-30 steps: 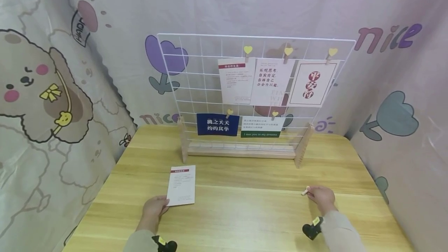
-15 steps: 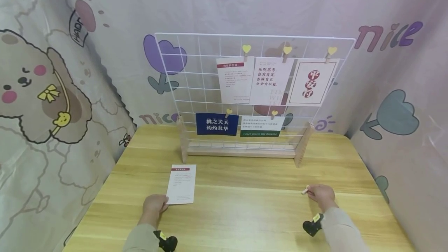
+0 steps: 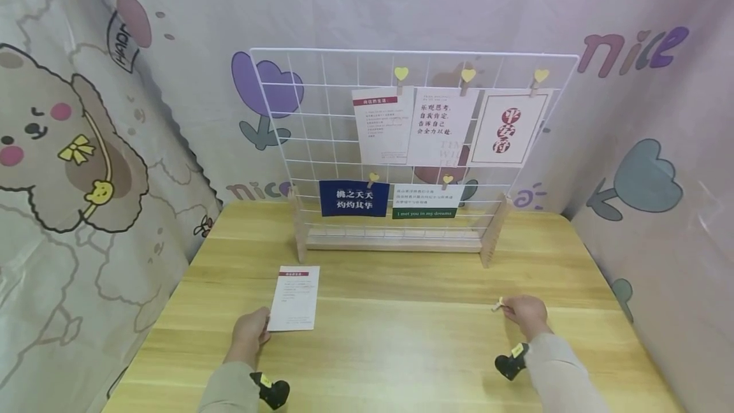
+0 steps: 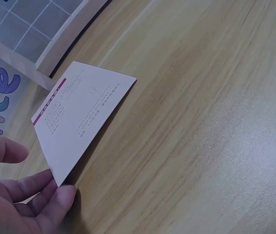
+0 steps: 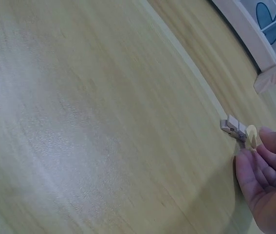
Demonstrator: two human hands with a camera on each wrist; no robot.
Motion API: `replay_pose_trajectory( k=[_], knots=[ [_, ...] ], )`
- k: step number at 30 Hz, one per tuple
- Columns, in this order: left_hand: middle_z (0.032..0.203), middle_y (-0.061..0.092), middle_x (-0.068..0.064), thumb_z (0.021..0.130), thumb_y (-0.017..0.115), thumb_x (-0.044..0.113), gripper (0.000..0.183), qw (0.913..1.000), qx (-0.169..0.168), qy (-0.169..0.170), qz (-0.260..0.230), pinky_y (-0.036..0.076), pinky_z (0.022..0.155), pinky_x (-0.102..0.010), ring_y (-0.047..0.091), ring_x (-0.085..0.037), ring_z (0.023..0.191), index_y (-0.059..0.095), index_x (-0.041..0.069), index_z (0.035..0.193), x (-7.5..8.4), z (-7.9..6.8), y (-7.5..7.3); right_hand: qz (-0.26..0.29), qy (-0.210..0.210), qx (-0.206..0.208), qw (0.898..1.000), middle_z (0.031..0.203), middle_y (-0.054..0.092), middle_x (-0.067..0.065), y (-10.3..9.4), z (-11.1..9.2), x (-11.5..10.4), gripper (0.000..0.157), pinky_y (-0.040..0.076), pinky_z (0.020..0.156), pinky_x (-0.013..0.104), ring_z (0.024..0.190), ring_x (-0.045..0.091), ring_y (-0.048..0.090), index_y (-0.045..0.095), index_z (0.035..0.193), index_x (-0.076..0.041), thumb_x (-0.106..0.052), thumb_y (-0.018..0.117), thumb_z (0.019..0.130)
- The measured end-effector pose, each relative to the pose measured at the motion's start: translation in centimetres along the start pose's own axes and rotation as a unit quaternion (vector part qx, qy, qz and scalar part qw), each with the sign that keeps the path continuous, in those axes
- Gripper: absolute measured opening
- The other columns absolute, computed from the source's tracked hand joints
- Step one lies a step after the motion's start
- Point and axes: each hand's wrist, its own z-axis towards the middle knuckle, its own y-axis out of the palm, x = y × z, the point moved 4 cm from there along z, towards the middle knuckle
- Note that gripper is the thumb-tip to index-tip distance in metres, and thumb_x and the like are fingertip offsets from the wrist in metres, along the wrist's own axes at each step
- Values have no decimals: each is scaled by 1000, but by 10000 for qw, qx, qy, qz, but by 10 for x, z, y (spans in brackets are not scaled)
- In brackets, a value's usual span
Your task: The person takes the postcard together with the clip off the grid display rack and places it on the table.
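My left hand point(image 3: 250, 334) holds a white card point(image 3: 294, 298) by its lower left corner, low over the table's left side. A red strip and small print run across the card's face. In the left wrist view the fingers point(image 4: 60, 202) grip just the corner, and the card point(image 4: 82, 105) slants with a shadow under its edge. Over at the right, my right hand point(image 3: 529, 315) pinches a small wooden clothespin point(image 3: 497, 304). Seen from the right wrist, the clothespin point(image 5: 235, 127) points away from the fingertips, its yellow heart point(image 5: 251, 136) by the thumb.
A white wire grid point(image 3: 321, 107) in a wooden stand point(image 3: 395, 244) rises at the table's back. Heart clothespins hold several cards on it, among them a blue card point(image 3: 352, 199) and a red-framed card point(image 3: 507, 126). Printed curtains point(image 3: 189, 5) hang behind and beside the wooden table point(image 3: 395, 349).
Both hands keep their holds on the card and the clothespin and stay nearly in place. The whole head view has shifted slightly, with the grid appearing a little higher.
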Motion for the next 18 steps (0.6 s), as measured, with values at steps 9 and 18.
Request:
replay_pose_trajectory(
  k=[9,18],
  knots=[
    [65,47,-6,81,42,13,28,9990,-337,45,-285,45,58,-24,45,-13,55,47,-13,88,5,-6,-1,-320,-276,121,9990,65,58,7,-5,-2,-4,34,51,60,26,58,15,60,47,101,20,-1,57,76],
    [77,52,-8,83,41,16,37,9976,-657,154,-148,47,65,-25,49,-14,65,46,-14,103,6,-7,2,-595,-525,-93,9968,94,54,26,-5,-9,-7,37,48,75,31,79,22,57,43,107,19,-6,52,81]
  ],
)
